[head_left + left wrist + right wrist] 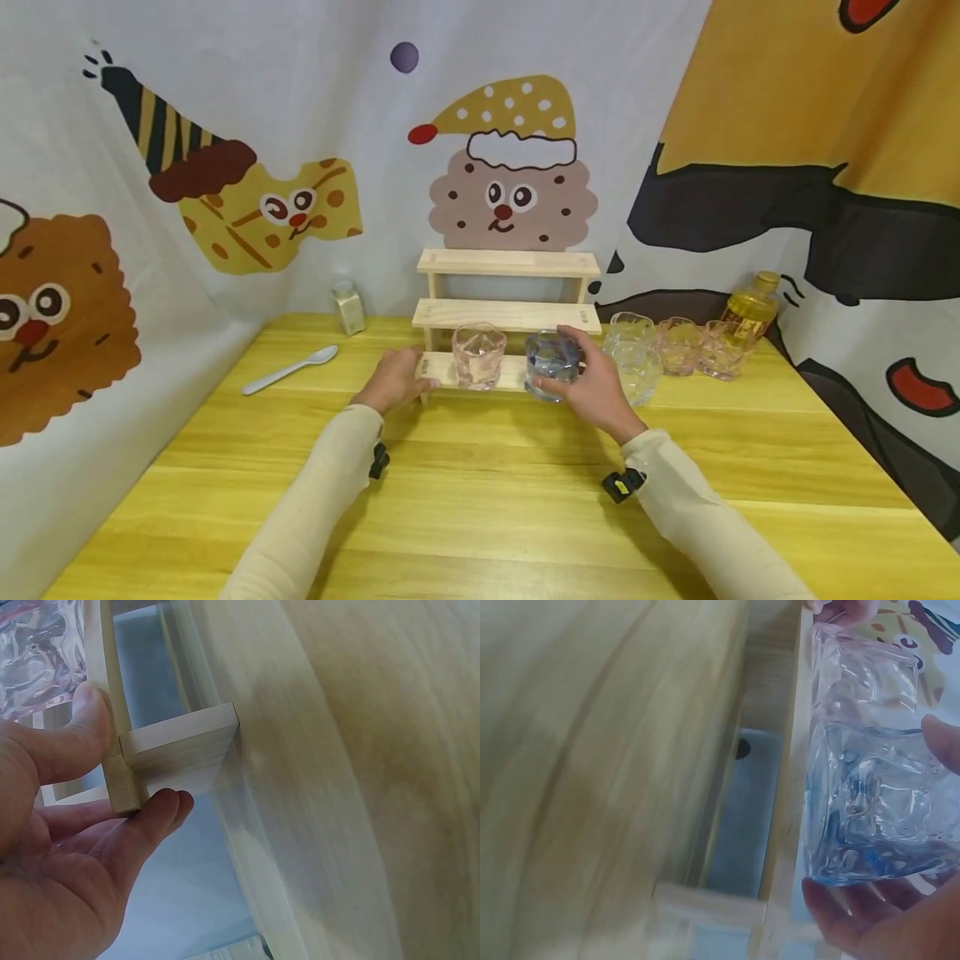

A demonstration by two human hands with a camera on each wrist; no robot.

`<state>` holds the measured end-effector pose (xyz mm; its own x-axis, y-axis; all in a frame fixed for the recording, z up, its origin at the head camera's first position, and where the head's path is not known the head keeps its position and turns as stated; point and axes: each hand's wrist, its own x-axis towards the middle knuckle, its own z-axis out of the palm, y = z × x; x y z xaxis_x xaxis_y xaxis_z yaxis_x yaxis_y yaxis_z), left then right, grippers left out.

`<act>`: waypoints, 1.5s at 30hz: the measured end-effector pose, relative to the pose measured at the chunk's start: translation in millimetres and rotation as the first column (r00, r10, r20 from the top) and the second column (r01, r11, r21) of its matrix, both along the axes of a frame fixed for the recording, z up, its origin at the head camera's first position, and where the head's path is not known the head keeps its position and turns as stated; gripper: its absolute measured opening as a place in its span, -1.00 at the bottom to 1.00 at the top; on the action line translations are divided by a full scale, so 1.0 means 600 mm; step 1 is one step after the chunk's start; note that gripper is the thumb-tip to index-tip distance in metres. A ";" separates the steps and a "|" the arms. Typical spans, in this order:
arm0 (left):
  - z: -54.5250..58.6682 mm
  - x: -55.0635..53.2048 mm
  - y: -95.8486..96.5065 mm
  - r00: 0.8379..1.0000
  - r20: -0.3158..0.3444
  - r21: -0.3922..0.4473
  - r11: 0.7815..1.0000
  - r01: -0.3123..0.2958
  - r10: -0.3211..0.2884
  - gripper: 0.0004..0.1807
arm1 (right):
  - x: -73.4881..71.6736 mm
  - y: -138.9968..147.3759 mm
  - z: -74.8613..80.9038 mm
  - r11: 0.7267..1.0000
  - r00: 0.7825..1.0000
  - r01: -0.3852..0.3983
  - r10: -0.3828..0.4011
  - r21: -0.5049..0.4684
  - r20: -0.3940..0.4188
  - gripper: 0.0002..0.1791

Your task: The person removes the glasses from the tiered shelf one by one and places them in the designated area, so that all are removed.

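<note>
A three-step wooden rack [506, 317] stands at the back of the table. My left hand [395, 379] grips the left end of its lowest step; in the left wrist view the thumb [90, 724] lies on top and the fingers [154, 821] reach underneath. On that step sits a pink-tinted glass [479, 357]. To its right, my right hand [596, 383] holds a blue-tinted glass [552, 364] between thumb and fingers. In the right wrist view the blue glass [877, 802] is at the step's edge; I cannot tell whether its base bears on the wood.
Right of the rack stand clear glasses [636, 367] and pink glasses [678, 346], with a yellow bottle [752, 308] behind. At the left are a small jar [348, 308] and a white spoon [291, 370]. A printed cloth [390, 208] hangs behind the table.
</note>
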<state>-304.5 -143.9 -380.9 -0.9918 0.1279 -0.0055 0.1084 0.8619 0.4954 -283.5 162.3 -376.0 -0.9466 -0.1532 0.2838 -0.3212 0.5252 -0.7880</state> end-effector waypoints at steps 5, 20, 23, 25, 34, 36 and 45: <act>-0.004 0.000 0.003 0.999 -0.011 -0.012 0.999 0.035 -0.035 -0.28 | 0.014 0.038 -0.004 1.000 1.000 0.010 -0.010 -0.002 -0.016 -0.04; -0.003 0.003 0.001 1.000 -0.002 -0.034 0.999 0.011 -0.011 -0.25 | 0.067 0.149 0.006 0.998 0.997 -0.001 0.006 0.070 -0.071 -0.07; -0.001 0.001 0.001 1.000 -0.018 -0.032 0.999 0.018 -0.018 -0.26 | 0.076 0.171 0.002 0.997 0.995 0.015 -0.008 0.074 -0.099 -0.08; 0.001 0.000 0.002 0.999 -0.025 -0.027 0.999 0.027 -0.028 -0.27 | 0.083 0.184 -0.002 0.998 0.993 0.025 -0.017 0.066 -0.116 -0.08; -0.001 0.002 0.001 0.999 -0.027 -0.035 0.999 0.020 -0.021 -0.28 | 0.095 0.235 -0.007 0.994 0.991 0.078 -0.069 0.077 -0.118 -0.08; -0.001 0.002 0.000 1.000 -0.022 -0.032 0.999 0.020 -0.021 -0.28 | 0.093 0.249 -0.007 0.991 0.991 0.101 -0.092 0.091 -0.099 -0.07; -0.001 0.002 -0.003 1.000 -0.022 -0.022 1.000 0.017 -0.018 -0.28 | 0.076 0.290 -0.004 0.963 0.970 0.219 -0.232 0.157 0.071 0.05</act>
